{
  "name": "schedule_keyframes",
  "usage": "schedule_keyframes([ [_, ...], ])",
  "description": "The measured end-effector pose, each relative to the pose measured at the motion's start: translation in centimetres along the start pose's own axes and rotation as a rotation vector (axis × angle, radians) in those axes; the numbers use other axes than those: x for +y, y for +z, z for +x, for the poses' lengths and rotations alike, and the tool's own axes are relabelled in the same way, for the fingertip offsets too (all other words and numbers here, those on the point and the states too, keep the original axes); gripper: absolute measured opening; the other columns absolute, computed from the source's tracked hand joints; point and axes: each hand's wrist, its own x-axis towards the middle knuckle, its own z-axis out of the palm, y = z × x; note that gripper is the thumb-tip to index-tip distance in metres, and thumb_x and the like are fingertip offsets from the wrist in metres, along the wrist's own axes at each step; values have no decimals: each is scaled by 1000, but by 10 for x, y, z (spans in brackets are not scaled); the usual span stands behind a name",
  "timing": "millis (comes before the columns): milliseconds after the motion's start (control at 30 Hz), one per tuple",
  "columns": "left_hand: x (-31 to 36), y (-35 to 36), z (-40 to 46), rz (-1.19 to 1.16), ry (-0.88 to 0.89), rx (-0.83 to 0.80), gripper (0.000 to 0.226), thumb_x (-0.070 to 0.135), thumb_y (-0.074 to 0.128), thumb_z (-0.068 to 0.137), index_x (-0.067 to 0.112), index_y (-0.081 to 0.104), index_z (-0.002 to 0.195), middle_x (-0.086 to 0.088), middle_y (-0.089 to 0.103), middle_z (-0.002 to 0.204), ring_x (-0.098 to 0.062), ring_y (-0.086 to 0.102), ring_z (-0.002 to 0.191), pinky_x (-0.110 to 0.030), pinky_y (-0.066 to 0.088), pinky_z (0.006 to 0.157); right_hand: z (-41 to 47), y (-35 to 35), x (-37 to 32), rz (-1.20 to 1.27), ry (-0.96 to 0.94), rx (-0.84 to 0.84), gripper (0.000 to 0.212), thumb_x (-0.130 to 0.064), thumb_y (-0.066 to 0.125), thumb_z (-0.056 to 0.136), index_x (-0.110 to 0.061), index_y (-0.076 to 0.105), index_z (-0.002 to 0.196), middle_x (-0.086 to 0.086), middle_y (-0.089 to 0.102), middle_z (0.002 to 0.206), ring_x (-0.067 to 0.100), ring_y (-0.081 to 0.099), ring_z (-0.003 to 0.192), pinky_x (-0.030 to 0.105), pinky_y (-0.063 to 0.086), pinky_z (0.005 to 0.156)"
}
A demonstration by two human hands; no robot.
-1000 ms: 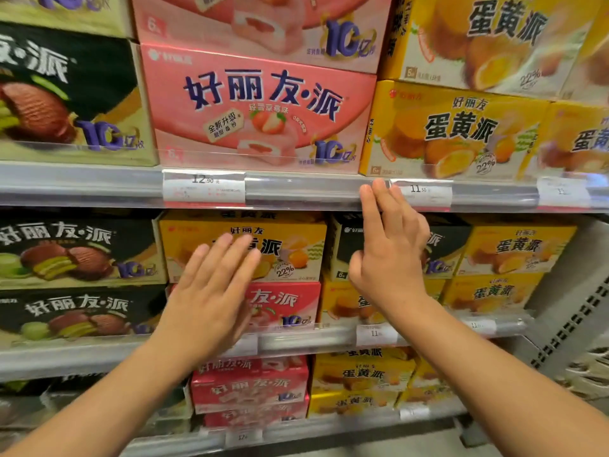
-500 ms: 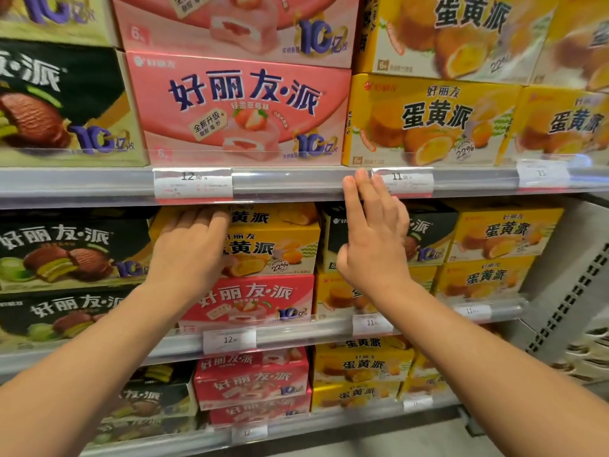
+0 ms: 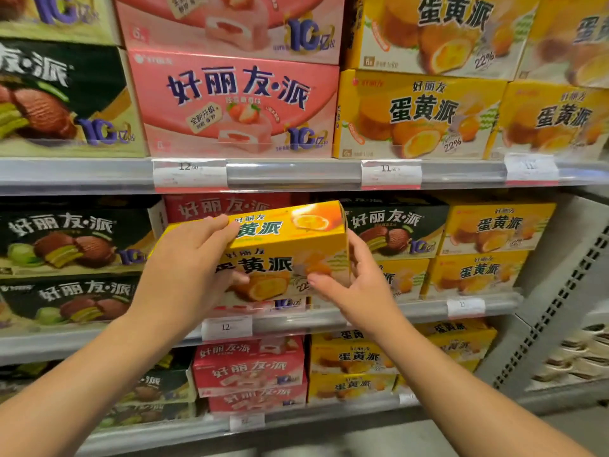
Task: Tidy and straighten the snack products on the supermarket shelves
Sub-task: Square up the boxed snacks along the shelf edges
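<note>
The left hand [image 3: 188, 265] gripped the left end of a yellow cardboard egg-yolk-pie box [image 3: 283, 252], fingers curled over its top edge and thumb on its front face. The right hand [image 3: 359, 285] held the box's right end, thumb pressed on the lower front and fingers wrapped behind the side panel. Both grips were clenched on this one box, which sat tilted and pulled forward of the middle shelf's [image 3: 379, 313] front edge, clear of the row.

Behind it stood a red strawberry-pie box [image 3: 227, 206], so the yellow box appeared to have been sitting in the wrong column. To its right, a dark green chocolate-pie box [image 3: 395, 232] rested on top of yellow boxes and looked likewise misplaced. Further right, the stacked yellow boxes [image 3: 494, 249] faced forward in fair order, as did the dark green boxes [image 3: 72, 239] at the left.

Judging from this, the tidying seemed at an early stage: one stray box was in hand but not yet rehomed, the green stray remained, and the lower shelf's red boxes [image 3: 250, 371] looked slightly askew.
</note>
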Motion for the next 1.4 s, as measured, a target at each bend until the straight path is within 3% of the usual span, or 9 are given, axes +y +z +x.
schedule_keyframes([
  [200, 26, -2, -25, -76, -307, 13, 76, 56, 68, 81, 13, 47, 140, -12, 46, 144, -32, 41, 133, -52, 30, 105, -11, -25, 18, 232, 40, 51, 57, -52, 82, 64, -36, 62, 115, -5, 72, 109, 15, 70, 97, 32, 57, 79],
  [300, 33, 4, -49, -569, -826, -61, 101, 60, 73, 64, 25, 30, 148, 0, 43, 146, -19, 42, 131, -40, 37, 105, -21, -33, 30, 323, 107, 35, 46, -56, 81, 65, -38, 66, 105, -1, 73, 109, 21, 70, 101, 37, 57, 82],
  [367, 32, 11, -61, -934, -944, -162, 88, 54, 79, 62, 35, 43, 141, 7, 60, 134, -15, 58, 119, -35, 48, 94, -27, -35, 37, 386, 149, 25, 53, -57, 83, 62, -34, 67, 106, 3, 73, 111, 24, 69, 103, 45, 55, 88],
  [467, 25, 16, -72, -1220, -929, -245, 58, 39, 84, 65, 37, 64, 119, 1, 73, 113, -20, 70, 103, -28, 57, 73, -37, -36, 41, 350, 217, -40, 68, -60, 83, 60, -23, 64, 113, 6, 72, 112, 25, 69, 104, 50, 52, 93],
  [600, 13, 18, -88, -1327, -996, -246, 68, 38, 92, 61, 30, 63, 122, -6, 72, 116, -26, 70, 104, -37, 57, 77, -18, -58, 16, -143, 126, -176, 73, -73, 66, 65, -39, 52, 127, -15, 60, 130, -1, 59, 111, 32, 50, 97],
  [700, 10, 19, -107, -1343, -1038, -191, 58, 28, 86, 67, 29, 64, 121, -7, 73, 113, -26, 71, 99, -25, 58, 65, 30, -85, -9, -598, -140, -7, 78, -62, 61, 81, -28, 36, 146, -5, 39, 149, 13, 35, 136, 36, 32, 111],
  [833, 16, 18, -126, -1364, -1071, -136, 54, 25, 82, 67, 26, 67, 119, -9, 73, 110, -20, 73, 90, -21, 55, 61, 80, -102, -22, -1149, -270, -62, 91, -54, 68, 81, -19, 22, 151, 11, 35, 152, 31, 30, 140, 46, 27, 116],
  [1133, 9, 0, -125, -1339, -1069, -56, 57, 26, 82, 64, 34, 66, 118, -6, 75, 106, -16, 73, 75, -19, 50, 48, 113, -108, -11, -1273, -75, -133, 98, -61, 80, 62, -26, 32, 141, 10, 45, 143, 36, 39, 132, 47, 30, 109],
  [1400, -18, -3, -120, -1235, -984, 49, 67, 28, 83, 61, 33, 63, 125, -1, 72, 115, -23, 70, 104, -42, 54, 84, 79, -114, -15, -1254, -244, -11, 87, -58, 77, 69, -20, 42, 138, 11, 63, 120, 34, 56, 113, 45, 42, 98],
])
